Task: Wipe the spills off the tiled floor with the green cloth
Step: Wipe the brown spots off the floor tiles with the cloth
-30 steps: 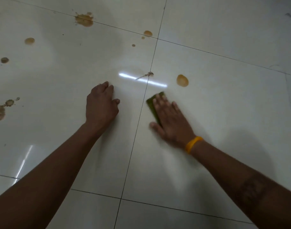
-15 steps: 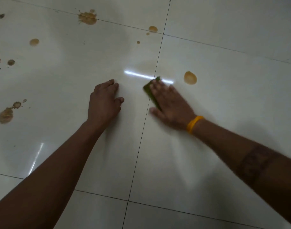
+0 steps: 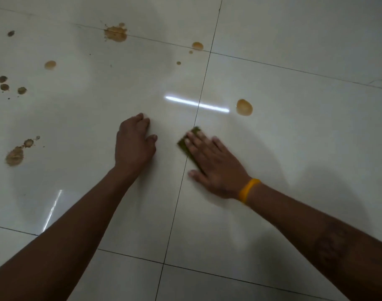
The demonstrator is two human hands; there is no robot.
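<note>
Glossy pale tiled floor (image 3: 294,148) carried brown spills (image 3: 14,157) at far left and up top. Centre-left, the left hand (image 3: 134,146) rested on it, fingers loosely bent, holding nothing. Just right, across the grout line, the right hand (image 3: 216,168) pressed the green cloth (image 3: 184,146) flat with straight fingers; another spill (image 3: 244,107) lay beyond.

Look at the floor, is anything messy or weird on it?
Yes. Brown spills dot the tiled floor: a round blot just beyond the green cloth under the right hand, a splatter on a far grout line, and smears at far left.
</note>
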